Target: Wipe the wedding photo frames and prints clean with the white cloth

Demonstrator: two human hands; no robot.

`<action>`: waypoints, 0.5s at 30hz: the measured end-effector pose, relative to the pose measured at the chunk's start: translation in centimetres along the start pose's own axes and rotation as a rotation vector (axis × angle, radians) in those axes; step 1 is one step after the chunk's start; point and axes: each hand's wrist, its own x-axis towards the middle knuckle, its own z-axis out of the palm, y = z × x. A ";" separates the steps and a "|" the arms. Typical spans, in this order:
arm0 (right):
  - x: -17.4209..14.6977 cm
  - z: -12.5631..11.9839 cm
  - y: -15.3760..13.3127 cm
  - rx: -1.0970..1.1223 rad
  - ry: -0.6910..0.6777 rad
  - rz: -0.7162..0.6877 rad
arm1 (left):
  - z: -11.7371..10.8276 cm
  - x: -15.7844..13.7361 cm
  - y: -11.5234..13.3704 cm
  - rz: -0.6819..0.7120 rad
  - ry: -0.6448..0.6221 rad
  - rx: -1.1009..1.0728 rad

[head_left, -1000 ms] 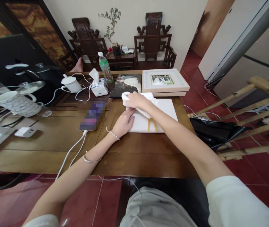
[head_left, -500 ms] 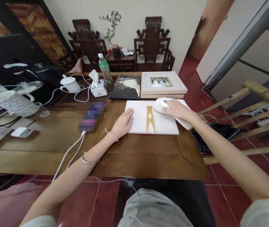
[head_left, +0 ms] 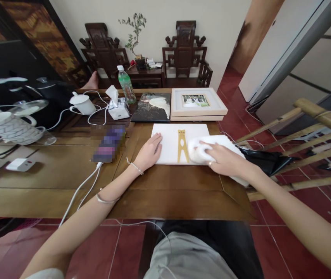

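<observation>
A white rectangular board (head_left: 165,145) lies flat on the wooden table, with a gold bear-shaped figure (head_left: 181,146) upright along its middle. My left hand (head_left: 150,150) rests flat on the board's left edge, fingers stretched out and holding nothing. Bunched under my right hand (head_left: 218,155) is a white cloth (head_left: 226,142), pressed onto the board's right part beside the figure. The cloth hides the board's right edge and hangs past it toward the table's right side.
Behind the board lie a dark picture panel (head_left: 154,110) and stacked pale frames (head_left: 223,108). A phone (head_left: 109,144) on a white cable (head_left: 80,190), a tissue box (head_left: 119,109), a green bottle (head_left: 126,85), a lidded cup (head_left: 83,104) and a patterned mug (head_left: 10,126) stand leftward. A wooden chair (head_left: 313,110) is right.
My right hand has drawn the cloth from the board's far right part down toward its near right corner. My left hand has stayed in place on the board.
</observation>
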 end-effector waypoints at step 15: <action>7.2 -0.6 3.7 -0.026 0.116 0.145 | 0.0 -0.1 -0.2 0.026 -0.012 0.010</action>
